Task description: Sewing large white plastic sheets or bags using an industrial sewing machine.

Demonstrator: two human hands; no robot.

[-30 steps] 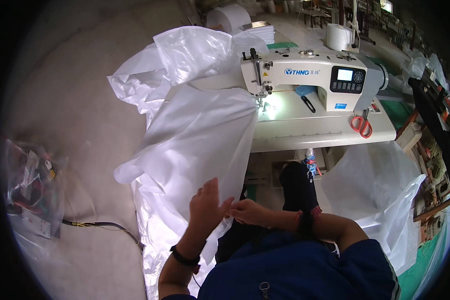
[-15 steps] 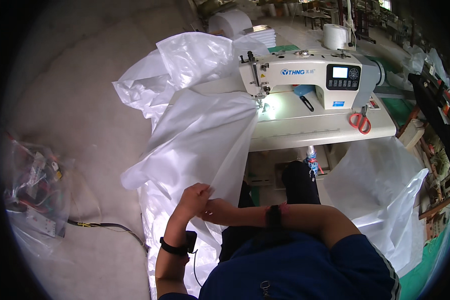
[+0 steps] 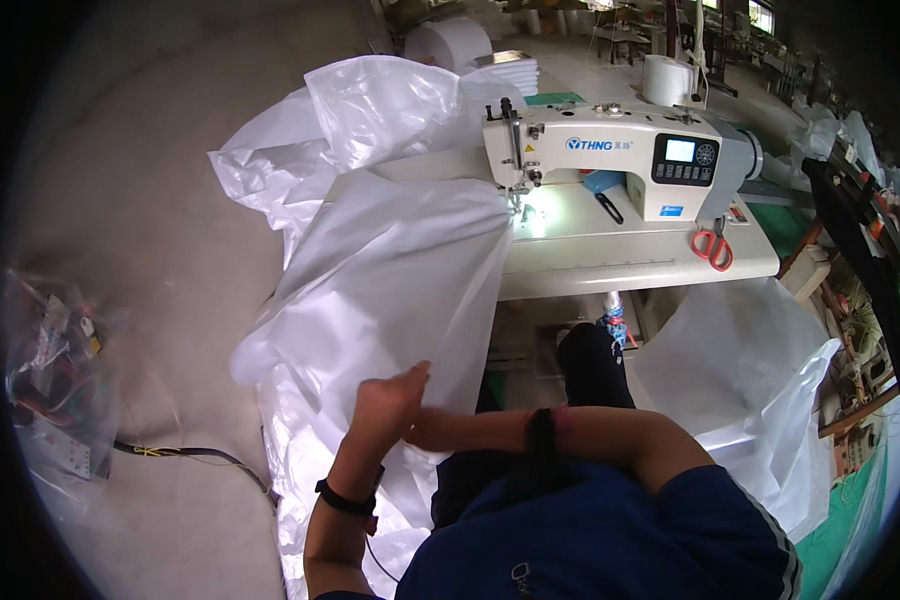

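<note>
While the left hand [image 3: 386, 406] curls in front of the white sheet [image 3: 380, 270], the right hand [image 3: 434, 429] sits close beside it, partly hidden; whether either of the 2 grips the material, I cannot tell. The sheet hangs from the sewing machine's [image 3: 605, 158] needle area, left of the red-handled scissors [image 3: 715, 240].

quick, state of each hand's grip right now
Left hand: over the white sheet, grip cannot be told.
Right hand: partly hidden by the left, grip cannot be told.
</note>
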